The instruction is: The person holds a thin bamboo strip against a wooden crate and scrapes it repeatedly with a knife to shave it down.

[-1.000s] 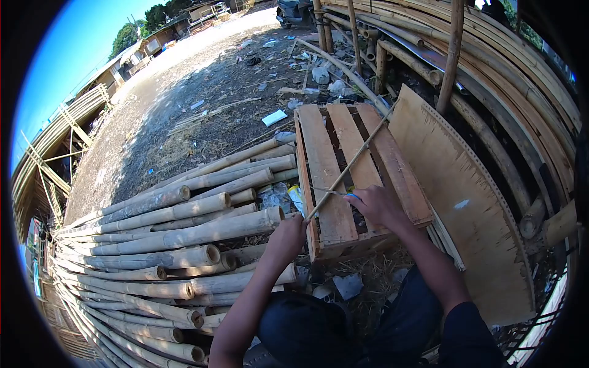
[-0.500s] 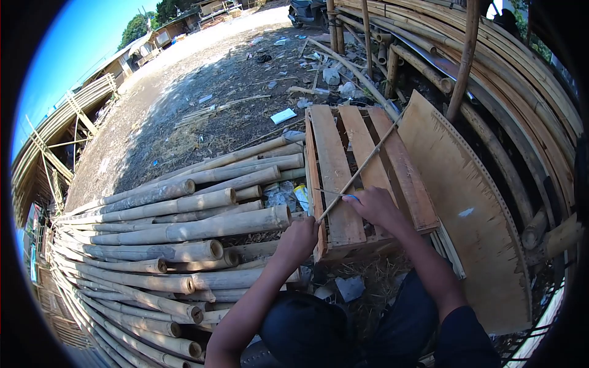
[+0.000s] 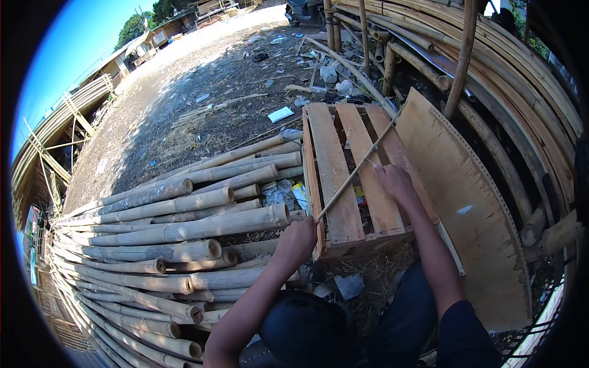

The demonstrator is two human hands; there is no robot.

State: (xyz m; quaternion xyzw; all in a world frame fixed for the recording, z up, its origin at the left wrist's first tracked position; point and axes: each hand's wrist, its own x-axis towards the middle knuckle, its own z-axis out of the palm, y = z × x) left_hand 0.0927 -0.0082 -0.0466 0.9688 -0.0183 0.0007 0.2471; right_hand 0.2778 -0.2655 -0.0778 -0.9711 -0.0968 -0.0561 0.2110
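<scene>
My left hand [image 3: 297,239] is closed around the near end of a thin bamboo stick [image 3: 348,181]. The stick slants up and away to the right above a slatted wooden crate [image 3: 328,153], its far end by a plywood sheet [image 3: 457,214]. Over the crate's right-hand slats, my right hand [image 3: 396,182] is closed on a small knife whose blue handle showed a moment earlier. Just a sliver of the blade [image 3: 370,162] shows now, close against the stick; the fingers cover the handle.
Thick bamboo poles [image 3: 196,230] lie stacked on the left, their cut ends toward the crate. Long split bamboo [image 3: 509,80] leans in a rack at the right. Beyond the crate, littered dirt ground [image 3: 233,80] carries scraps and a white piece [image 3: 280,115].
My right hand has moved up and away along the stick, taking the knife from near my left hand to about the stick's middle. My left hand stays almost still.
</scene>
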